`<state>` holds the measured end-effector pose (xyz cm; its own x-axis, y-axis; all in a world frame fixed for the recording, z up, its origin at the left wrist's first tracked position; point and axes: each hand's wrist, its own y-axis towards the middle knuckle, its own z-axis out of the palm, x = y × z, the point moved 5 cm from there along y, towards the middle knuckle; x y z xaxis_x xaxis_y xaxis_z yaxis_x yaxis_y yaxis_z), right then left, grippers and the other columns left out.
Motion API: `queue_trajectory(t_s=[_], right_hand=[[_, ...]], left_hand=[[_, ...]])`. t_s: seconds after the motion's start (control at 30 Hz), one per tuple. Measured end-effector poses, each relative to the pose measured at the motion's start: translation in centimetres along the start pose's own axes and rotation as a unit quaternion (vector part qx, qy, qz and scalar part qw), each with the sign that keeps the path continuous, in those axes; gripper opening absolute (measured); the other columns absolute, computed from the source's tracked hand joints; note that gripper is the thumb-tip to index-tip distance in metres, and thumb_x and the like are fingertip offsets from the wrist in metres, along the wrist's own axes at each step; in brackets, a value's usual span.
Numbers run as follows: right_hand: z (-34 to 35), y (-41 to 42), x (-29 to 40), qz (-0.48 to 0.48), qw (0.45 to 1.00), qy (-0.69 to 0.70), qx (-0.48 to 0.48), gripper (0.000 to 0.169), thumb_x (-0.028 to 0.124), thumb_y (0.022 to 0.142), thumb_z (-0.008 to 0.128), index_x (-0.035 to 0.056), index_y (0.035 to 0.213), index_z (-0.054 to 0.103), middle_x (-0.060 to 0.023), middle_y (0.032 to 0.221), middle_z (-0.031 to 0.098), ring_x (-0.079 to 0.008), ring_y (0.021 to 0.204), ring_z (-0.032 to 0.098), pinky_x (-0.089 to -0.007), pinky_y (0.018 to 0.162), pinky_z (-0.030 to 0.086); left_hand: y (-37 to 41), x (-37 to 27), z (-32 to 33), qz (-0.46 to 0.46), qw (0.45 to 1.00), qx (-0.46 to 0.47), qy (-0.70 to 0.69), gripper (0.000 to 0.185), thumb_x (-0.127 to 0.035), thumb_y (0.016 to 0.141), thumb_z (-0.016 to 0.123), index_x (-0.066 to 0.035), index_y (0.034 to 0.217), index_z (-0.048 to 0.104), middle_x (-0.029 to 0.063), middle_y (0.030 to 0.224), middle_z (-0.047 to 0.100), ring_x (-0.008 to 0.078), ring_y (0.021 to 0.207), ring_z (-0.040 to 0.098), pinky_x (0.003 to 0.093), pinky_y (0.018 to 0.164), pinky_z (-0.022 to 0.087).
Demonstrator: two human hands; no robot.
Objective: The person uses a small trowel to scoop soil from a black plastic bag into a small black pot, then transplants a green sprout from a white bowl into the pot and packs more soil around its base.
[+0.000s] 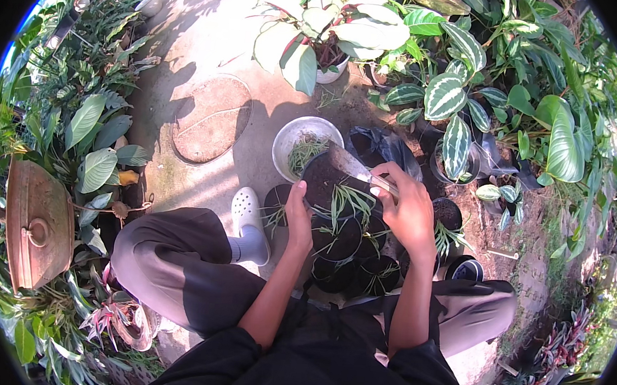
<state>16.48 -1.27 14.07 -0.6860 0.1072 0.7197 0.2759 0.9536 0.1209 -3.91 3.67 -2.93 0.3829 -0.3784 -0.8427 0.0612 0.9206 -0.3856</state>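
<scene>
My left hand (pixel 299 216) grips the left side of a black plant pot (pixel 317 185), its thumb up at the rim. Dark soil fills this pot, and green strap-like leaves (pixel 348 200) hang over its near right side. In my right hand (pixel 406 210) is the handle of a flat metal trowel (pixel 348 163). The blade points up and left across the pot's far rim; whether it touches the soil I cannot tell. Just beyond stands a round pale basin (pixel 285 142) holding cut green blades (pixel 306 152). A black plastic bag (pixel 392 147) lies right of the basin.
Several black pots (pixel 335 275) with grassy plants crowd between my legs. An empty-looking black pot (pixel 465 269) lies by my right knee. Potted leafy plants (pixel 446 97) line the right, a terracotta planter (pixel 40 227) the left. A round cover (pixel 214 119) is set in the concrete floor.
</scene>
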Motion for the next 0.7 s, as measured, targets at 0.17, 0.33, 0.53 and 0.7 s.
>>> queue_trajectory(t_s=[0.17, 0.33, 0.53, 0.7], right_hand=[[-1.0, 0.3, -0.6, 0.004, 0.998, 0.051, -0.029, 0.025, 0.011, 0.089, 0.069, 0.0126, 0.113, 0.062, -0.0131, 0.095, 0.071, -0.0384, 0.09, 0.066, -0.0453, 0.077, 0.049], [-2.5, 0.3, -1.3, 0.028, 0.994, 0.097, -0.026, 0.023, 0.006, 0.089, 0.067, 0.0105, 0.111, 0.065, -0.0141, 0.088, 0.069, -0.0376, 0.08, 0.066, -0.0406, 0.074, 0.05], [-1.8, 0.2, -0.8, -0.008, 0.999, 0.053, -0.008, 0.026, 0.006, 0.087, 0.069, 0.0121, 0.112, 0.064, -0.0151, 0.093, 0.069, -0.0388, 0.087, 0.066, -0.0446, 0.074, 0.049], [-1.1, -0.1, -0.7, 0.028, 0.998, -0.047, -0.03, 0.029, 0.004, 0.086, 0.068, 0.014, 0.112, 0.061, -0.014, 0.099, 0.07, -0.04, 0.094, 0.065, -0.0478, 0.076, 0.049]], left_hand=[[-0.5, -0.2, 1.1, -0.039, 0.995, 0.034, -0.081, 0.055, -0.051, 0.101, 0.049, -0.008, 0.135, 0.054, 0.0066, 0.128, 0.064, 0.0189, 0.116, 0.062, 0.0372, 0.099, 0.047], [-0.8, -0.5, 1.4, -0.063, 0.99, 0.041, -0.119, 0.063, -0.056, 0.099, 0.048, -0.007, 0.14, 0.05, 0.0094, 0.133, 0.062, 0.0237, 0.122, 0.06, 0.0426, 0.105, 0.044], [-0.6, -0.3, 1.2, -0.048, 0.993, 0.033, -0.104, 0.058, -0.05, 0.1, 0.05, -0.004, 0.135, 0.053, 0.0094, 0.13, 0.063, 0.0224, 0.119, 0.062, 0.0408, 0.106, 0.045], [-0.3, 0.0, 0.9, -0.034, 0.994, 0.012, -0.106, 0.049, -0.043, 0.103, 0.05, -0.004, 0.131, 0.056, 0.0081, 0.124, 0.065, 0.0195, 0.112, 0.065, 0.036, 0.099, 0.05]])
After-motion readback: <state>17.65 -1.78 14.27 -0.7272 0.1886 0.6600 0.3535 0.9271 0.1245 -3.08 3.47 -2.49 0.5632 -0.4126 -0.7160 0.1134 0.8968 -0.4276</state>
